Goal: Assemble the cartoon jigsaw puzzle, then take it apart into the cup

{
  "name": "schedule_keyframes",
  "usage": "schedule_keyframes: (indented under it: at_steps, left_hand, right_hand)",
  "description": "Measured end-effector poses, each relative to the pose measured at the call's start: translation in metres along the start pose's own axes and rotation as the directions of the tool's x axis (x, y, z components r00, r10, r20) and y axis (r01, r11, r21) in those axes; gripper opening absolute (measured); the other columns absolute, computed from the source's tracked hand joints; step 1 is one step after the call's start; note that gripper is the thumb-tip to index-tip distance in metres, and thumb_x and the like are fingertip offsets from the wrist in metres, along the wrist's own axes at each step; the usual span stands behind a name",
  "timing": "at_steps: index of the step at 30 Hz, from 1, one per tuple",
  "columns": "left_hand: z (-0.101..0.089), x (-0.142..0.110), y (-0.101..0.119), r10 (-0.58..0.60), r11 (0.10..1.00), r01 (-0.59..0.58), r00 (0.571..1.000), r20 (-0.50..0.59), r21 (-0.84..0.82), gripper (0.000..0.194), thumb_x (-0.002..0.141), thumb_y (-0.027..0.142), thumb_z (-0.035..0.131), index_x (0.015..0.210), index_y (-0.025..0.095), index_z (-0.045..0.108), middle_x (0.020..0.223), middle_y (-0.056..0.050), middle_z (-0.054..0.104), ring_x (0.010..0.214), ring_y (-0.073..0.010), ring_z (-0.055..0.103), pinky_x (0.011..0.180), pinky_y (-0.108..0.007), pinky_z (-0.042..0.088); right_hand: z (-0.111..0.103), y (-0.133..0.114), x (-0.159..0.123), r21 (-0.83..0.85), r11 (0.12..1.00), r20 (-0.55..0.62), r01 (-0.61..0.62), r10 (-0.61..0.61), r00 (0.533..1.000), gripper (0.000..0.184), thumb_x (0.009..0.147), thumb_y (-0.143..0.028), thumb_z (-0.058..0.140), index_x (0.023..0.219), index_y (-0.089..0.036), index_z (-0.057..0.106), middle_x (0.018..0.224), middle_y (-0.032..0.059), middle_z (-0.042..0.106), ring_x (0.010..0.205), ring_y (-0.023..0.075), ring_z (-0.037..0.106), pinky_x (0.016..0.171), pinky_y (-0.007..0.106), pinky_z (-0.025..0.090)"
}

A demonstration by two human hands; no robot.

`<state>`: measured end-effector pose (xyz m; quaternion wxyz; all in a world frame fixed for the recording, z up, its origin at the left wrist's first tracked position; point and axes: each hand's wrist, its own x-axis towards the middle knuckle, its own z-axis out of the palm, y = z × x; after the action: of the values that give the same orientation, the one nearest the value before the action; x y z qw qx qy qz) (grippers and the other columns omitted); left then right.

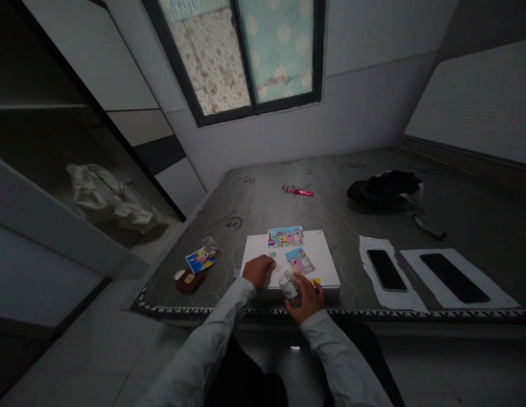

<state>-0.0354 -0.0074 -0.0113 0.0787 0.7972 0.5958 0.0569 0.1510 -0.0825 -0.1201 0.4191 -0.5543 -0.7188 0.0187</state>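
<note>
My right hand (pixel 307 299) is wrapped around a small clear jar (pixel 290 286), tilted at the front edge of a white box (pixel 326 260). Small dark bits seem to lie inside the jar. Over the box's left part, my left hand (pixel 258 271) has its fingers curled together; what they may pinch is too small to make out. Beside its fingertips are tiny pale pieces (pixel 274 255). Two colourful cartoon pictures rest on the box: a wide one (pixel 285 237) at the back and a tilted one (pixel 300 261) in the middle. Something yellow (pixel 316 281) shows by my right fingers.
Left of the box lie a cartoon card (pixel 200 260), a clear container (pixel 212 247) and a brown case (pixel 190 281). A red item (pixel 299 191) lies behind. To the right are two phones (pixel 387 270) on white sheets and a black cap-like object (pixel 383 189).
</note>
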Motion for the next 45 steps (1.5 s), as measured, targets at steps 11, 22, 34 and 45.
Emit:
schedule_keyframes:
  at_steps: [11,22,34,45]
  left_hand:
    - [0.005,0.012,-0.019,-0.178,0.964,0.14,0.971,-0.162,-0.224,0.021,0.087,0.042,0.06,0.098,0.028,0.07,0.098,0.001,0.072,0.09,-0.0165,0.065,0.077,-0.025,0.046]
    - [0.005,0.025,-0.018,-0.2,0.958,0.148,0.959,-0.202,-0.246,0.023,0.09,0.037,0.057,0.104,0.027,0.073,0.109,-0.003,0.068,0.098,-0.0165,0.064,0.083,-0.026,0.047]
    - [0.008,0.001,0.036,0.026,0.98,-0.041,0.997,-0.079,-0.194,0.029,0.091,0.043,0.053,0.114,0.029,0.065,0.11,-0.001,0.068,0.102,-0.0164,0.063,0.089,-0.026,0.046]
    - [0.008,0.003,0.05,-0.097,0.985,0.103,0.994,0.051,-0.136,0.028,0.078,0.04,0.072,0.101,0.026,0.067,0.105,-0.003,0.067,0.103,-0.0204,0.062,0.086,-0.029,0.047]
  right_hand:
    - [0.0,0.0,0.0,0.026,1.0,-0.01,-0.001,0.001,1.0,0.064,0.07,-0.035,0.059,0.13,-0.022,0.044,0.132,0.0095,0.059,0.121,0.0241,0.054,0.111,0.043,0.017]
    - [0.001,0.003,-0.001,-0.005,1.0,0.0,0.012,-0.012,1.0,0.066,0.071,-0.038,0.058,0.132,-0.022,0.042,0.132,0.0088,0.058,0.121,0.0254,0.053,0.111,0.044,0.018]
    - [-0.002,0.024,0.003,-0.083,0.995,-0.163,0.061,-0.074,0.984,0.069,0.076,-0.048,0.059,0.134,-0.016,0.04,0.128,0.0151,0.059,0.115,0.0261,0.058,0.104,0.042,0.028]
    - [-0.001,0.037,0.0,-0.085,0.996,-0.108,0.001,-0.01,0.994,0.066,0.075,-0.05,0.057,0.131,-0.016,0.045,0.115,0.0129,0.067,0.101,0.025,0.064,0.104,0.045,0.026]
